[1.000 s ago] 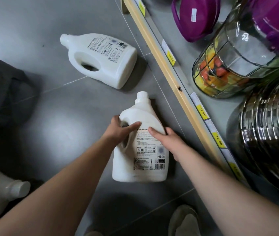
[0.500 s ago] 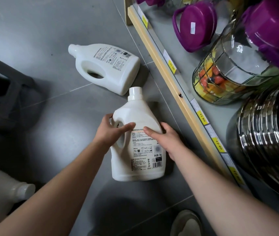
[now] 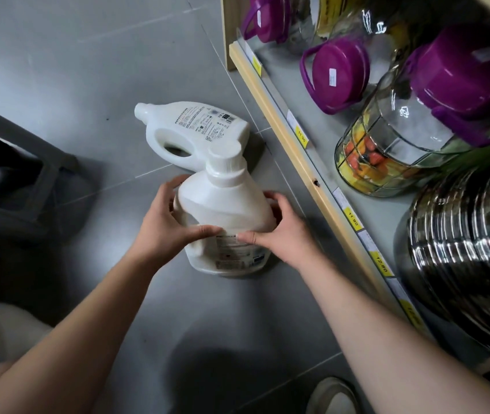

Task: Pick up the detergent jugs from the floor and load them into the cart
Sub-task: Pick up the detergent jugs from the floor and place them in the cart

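Observation:
A white detergent jug (image 3: 223,201) with a white screw cap is tilted up off the grey floor, cap toward me. My left hand (image 3: 166,225) grips its left side at the handle. My right hand (image 3: 282,234) grips its right side, and the two thumbs nearly meet across the label. Behind it a second white jug (image 3: 196,130) lies on its side on the floor, cap pointing left. A third white jug (image 3: 1,333) shows partly at the lower left edge. The dark grey cart (image 3: 13,180) stands at the left.
A low wooden shelf edge (image 3: 312,174) with yellow price tags runs diagonally on the right. It holds purple-lidded glass jars (image 3: 399,135) and stacked steel pots (image 3: 471,252). My shoe (image 3: 330,395) is at the bottom.
The jug that lay flat on the floor has been raised and tipped upright between both hands. My hands have shifted to wrap around its body.

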A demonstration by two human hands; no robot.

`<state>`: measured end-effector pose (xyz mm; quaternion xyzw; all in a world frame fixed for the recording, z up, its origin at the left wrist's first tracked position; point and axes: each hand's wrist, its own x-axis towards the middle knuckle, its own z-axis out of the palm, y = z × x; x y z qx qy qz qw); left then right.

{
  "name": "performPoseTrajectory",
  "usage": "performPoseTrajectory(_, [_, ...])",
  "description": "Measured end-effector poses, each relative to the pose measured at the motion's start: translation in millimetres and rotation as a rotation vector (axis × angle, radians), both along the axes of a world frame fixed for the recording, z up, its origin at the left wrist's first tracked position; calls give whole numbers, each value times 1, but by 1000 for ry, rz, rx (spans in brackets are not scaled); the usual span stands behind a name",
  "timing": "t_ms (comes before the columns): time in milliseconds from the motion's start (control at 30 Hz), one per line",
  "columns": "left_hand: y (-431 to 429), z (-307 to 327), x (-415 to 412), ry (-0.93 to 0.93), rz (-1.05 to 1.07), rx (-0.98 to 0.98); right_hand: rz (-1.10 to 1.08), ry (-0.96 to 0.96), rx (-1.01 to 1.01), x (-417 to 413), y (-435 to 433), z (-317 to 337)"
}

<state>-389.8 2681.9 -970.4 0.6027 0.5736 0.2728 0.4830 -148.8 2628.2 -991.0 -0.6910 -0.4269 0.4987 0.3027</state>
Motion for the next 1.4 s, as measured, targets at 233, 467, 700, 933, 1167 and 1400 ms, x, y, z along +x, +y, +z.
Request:
performPoseTrajectory(233, [-15, 11, -12, 233, -309, 182, 213, -250, 12, 0, -25, 14])
performPoseTrajectory(467, [-27, 10, -16, 251, -351, 172, 277, -277, 91, -5, -34, 9])
performPoseTrajectory(700, [-34, 10, -18, 280, -251, 46, 315, -224, 66, -11, -30, 5])
performPoseTrajectory(933, [-41, 15, -13, 400, -181, 44, 269, -237, 134, -8, -30, 9])
performPoseTrajectory(1167, [-55, 85, -19, 402, -135, 73, 255, -227, 207, -13, -40, 76])
performPoseTrajectory(1400, [-85, 252, -26, 407, -99, 107, 338, -238, 228, -14, -55, 243])
